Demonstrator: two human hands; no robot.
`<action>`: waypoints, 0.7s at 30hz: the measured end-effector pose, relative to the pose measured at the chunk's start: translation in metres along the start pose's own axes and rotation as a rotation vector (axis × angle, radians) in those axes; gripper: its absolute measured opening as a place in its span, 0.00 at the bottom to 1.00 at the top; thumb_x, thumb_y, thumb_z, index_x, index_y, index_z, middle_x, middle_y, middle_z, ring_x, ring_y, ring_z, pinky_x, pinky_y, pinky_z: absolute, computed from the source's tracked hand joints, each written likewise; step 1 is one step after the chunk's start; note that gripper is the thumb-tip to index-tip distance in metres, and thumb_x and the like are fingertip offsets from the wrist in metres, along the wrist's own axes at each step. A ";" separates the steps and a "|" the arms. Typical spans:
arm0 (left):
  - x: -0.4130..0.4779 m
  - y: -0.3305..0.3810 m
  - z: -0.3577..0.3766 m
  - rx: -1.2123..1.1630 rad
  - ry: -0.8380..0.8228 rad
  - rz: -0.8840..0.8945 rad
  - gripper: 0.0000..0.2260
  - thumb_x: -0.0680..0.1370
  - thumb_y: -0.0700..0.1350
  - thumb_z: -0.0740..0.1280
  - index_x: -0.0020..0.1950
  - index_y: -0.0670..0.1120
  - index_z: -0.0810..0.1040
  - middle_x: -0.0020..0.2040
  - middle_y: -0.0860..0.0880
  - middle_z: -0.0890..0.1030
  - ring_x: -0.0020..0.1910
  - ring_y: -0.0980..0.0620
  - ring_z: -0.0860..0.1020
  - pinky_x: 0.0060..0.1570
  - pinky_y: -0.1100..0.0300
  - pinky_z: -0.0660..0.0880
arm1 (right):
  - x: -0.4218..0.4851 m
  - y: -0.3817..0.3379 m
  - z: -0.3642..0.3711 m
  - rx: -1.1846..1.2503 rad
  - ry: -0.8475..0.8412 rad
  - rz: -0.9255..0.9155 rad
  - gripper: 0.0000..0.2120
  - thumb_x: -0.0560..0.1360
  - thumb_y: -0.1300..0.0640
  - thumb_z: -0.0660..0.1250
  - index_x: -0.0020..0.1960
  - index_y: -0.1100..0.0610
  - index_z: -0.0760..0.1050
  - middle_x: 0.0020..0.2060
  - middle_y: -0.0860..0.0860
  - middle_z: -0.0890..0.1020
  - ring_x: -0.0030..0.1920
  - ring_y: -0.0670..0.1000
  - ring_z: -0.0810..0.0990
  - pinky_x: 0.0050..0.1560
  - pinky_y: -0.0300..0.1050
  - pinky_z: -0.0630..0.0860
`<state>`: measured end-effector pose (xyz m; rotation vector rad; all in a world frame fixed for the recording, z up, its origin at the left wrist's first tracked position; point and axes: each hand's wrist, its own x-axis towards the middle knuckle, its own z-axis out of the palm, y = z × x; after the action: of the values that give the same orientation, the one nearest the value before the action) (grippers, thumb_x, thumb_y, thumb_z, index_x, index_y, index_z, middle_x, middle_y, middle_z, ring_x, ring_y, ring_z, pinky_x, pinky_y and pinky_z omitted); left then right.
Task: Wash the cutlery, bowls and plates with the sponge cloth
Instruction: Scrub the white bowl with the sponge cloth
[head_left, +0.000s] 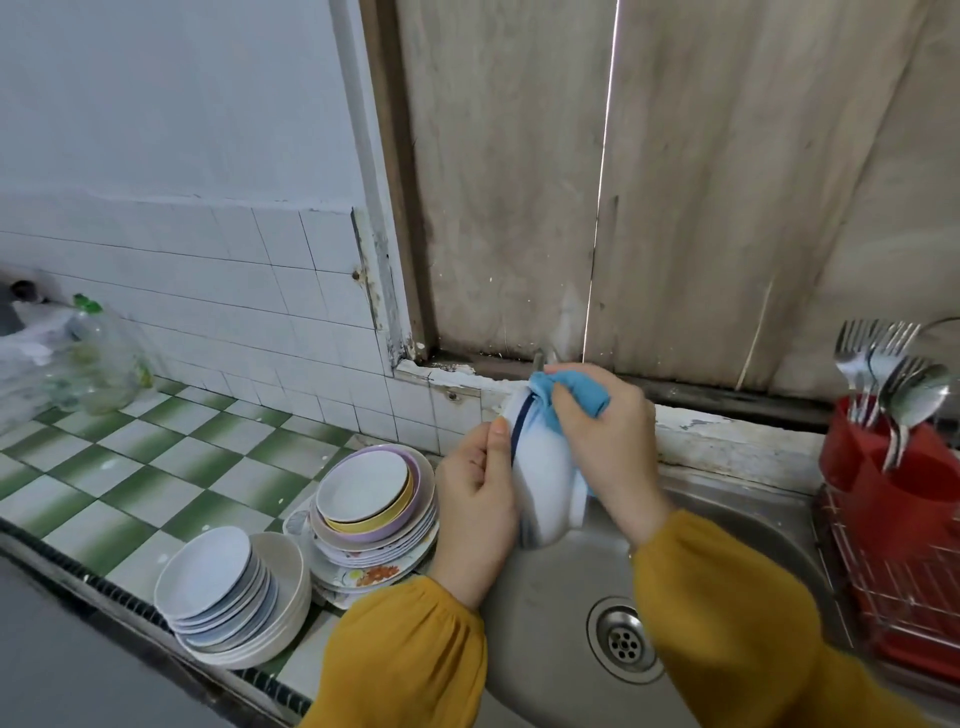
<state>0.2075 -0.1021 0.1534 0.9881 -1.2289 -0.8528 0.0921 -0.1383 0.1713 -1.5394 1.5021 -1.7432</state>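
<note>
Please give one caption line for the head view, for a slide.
Over the sink, the left hand holds a white bowl; the right hand wipes it with a blue sponge cloth.

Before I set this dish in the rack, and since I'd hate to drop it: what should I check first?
1. Left hand grips the white dish at its rim: ok.
2. Right hand holds the blue sponge cloth against the dish: ok.
3. Dish is held above the sink, not the counter: ok.
4. Dish wiped all over: cannot tell, its far side is hidden.
5. Free slot in the dish rack: cannot tell, the rack is partly out of view.
</note>
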 end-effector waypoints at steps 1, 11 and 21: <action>0.002 0.001 0.001 0.005 0.027 -0.006 0.21 0.80 0.52 0.59 0.41 0.34 0.76 0.34 0.38 0.79 0.34 0.51 0.75 0.32 0.52 0.71 | -0.011 -0.003 0.002 -0.004 0.034 -0.101 0.09 0.72 0.57 0.66 0.48 0.49 0.82 0.43 0.44 0.84 0.44 0.45 0.81 0.47 0.40 0.77; 0.017 0.017 0.005 -0.068 0.240 0.019 0.11 0.83 0.44 0.59 0.60 0.51 0.79 0.56 0.52 0.83 0.58 0.57 0.80 0.61 0.59 0.75 | -0.099 0.044 0.031 0.229 0.150 -0.393 0.20 0.81 0.50 0.59 0.72 0.45 0.63 0.76 0.46 0.60 0.76 0.50 0.59 0.72 0.40 0.62; 0.013 0.039 -0.019 0.083 -0.162 0.253 0.12 0.81 0.43 0.61 0.62 0.49 0.78 0.55 0.58 0.83 0.56 0.62 0.80 0.58 0.62 0.77 | -0.016 0.009 -0.011 0.859 -0.141 0.774 0.14 0.77 0.48 0.60 0.42 0.55 0.79 0.37 0.55 0.81 0.36 0.53 0.80 0.39 0.43 0.75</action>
<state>0.2279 -0.0976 0.1934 0.8196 -1.5029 -0.6972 0.0845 -0.1237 0.1580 -0.5191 0.8708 -1.4351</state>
